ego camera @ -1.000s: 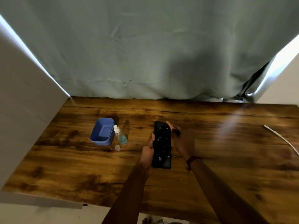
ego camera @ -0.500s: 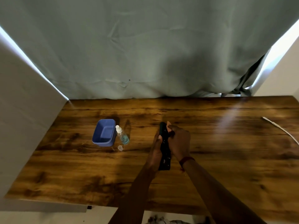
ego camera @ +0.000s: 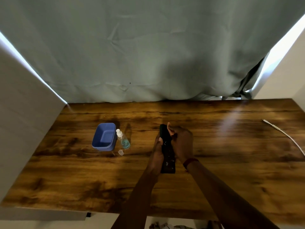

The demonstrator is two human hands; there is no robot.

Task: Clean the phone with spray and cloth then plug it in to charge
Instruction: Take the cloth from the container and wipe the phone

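The phone (ego camera: 167, 152) is black and long. It is up off the bench (ego camera: 231, 176), near the middle, held between two hands. It is tipped so that mostly its thin side and a bit of its front show. Its top end points to 12 o'clock and its bottom end points to 6 o'clock. Small shiny spots show on its front.

The left hand (ego camera: 157, 152) grips the phone from the 9 o'clock side. Its thumb curls over the front edge, about halfway up. The right hand (ego camera: 182, 142) is at the 3 o'clock side. Its fingers are curled round the top part of the phone, and one finger sticks up beside the top end. I cannot tell if a cloth is tucked in that hand. A red band (ego camera: 189, 161) goes round the right wrist.

At about 9 o'clock from the phone, well apart from it, sits a blue tub (ego camera: 104, 138) with its open side up. Just beside the tub, on its 3 o'clock side, a small clear spray bottle (ego camera: 123, 140) stands with a white top and some blue-green liquid in the bottom. A little clear cap (ego camera: 121, 152) lies on the bench at 6 o'clock from the bottle, very close to it.

Far off at 3 o'clock, by the bench's edge, lies a thin white cable (ego camera: 288, 138). It is not touching the phone.

A big grey-green curtain (ego camera: 148, 47) hangs behind the bench at 12 o'clock.
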